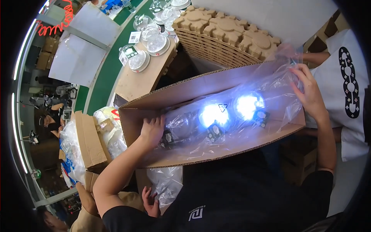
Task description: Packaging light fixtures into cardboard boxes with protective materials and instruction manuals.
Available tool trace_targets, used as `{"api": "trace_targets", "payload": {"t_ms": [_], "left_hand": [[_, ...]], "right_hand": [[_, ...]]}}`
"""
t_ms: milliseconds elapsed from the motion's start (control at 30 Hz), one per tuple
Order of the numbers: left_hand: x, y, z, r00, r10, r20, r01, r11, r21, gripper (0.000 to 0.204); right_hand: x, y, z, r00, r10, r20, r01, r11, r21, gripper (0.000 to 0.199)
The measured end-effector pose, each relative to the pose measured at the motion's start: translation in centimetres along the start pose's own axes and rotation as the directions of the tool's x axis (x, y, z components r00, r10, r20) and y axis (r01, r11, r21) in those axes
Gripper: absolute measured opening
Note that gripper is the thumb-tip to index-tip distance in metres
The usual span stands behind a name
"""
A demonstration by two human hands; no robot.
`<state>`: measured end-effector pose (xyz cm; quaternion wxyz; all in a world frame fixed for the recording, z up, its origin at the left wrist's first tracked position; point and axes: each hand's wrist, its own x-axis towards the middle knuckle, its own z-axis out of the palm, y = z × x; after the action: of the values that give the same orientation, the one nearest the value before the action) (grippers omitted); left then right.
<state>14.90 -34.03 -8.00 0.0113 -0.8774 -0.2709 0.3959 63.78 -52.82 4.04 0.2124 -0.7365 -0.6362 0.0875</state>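
A long open cardboard box (154,101) lies in front of me. Inside it, a clear plastic bag (189,149) covers a row of round, domed lights. Two of them glow bright white, the middle light (213,114) and the right light (248,105); the left light (178,124) is dark. Dark green cards hang from them. At the box's left end, my left hand (152,130) is closed on the bag, its fingers together and partly covered. My right hand (307,89) pinches the bag's edge at the far right end.
Several clear domed lights (156,40) stand on a wooden board (133,83). Moulded brown pulp trays (226,29) are stacked behind the box. A person in a white shirt (332,81) stands at right. Another person's hand (150,202) shows below, near a small carton (89,141).
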Motion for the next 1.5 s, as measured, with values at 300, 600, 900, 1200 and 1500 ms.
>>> {"api": "trace_targets", "payload": {"t_ms": [300,600,900,1200,1500], "left_hand": [[1.2,-1.2,-1.9,0.963,-0.261,-0.062,0.263,0.965,0.019,0.066],[-1.8,4.5,-0.4,0.981,-0.139,-0.132,0.062,0.881,-0.468,0.125],[-0.3,0.9,3.7,0.966,-0.22,0.139,0.259,0.861,-0.438,0.146],[1.2,0.6,5.8,0.956,-0.28,-0.087,0.269,0.956,-0.119,0.145],[5.0,-0.9,3.7,0.97,-0.131,0.205,0.104,0.985,0.136,0.121]], "right_hand": [[-0.4,-5.5,0.0,0.979,-0.179,0.099,0.205,0.859,-0.47,0.043],[3.3,-1.0,10.1,0.745,-0.185,0.641,0.551,0.712,-0.434,0.036],[4.4,2.2,11.7,0.368,0.206,0.907,0.39,0.851,-0.352,0.124],[2.7,4.2,14.6,0.471,0.245,0.847,0.687,0.5,-0.527,0.144],[3.9,5.6,14.8,0.42,0.32,0.849,0.724,0.447,-0.526,0.147]]}}
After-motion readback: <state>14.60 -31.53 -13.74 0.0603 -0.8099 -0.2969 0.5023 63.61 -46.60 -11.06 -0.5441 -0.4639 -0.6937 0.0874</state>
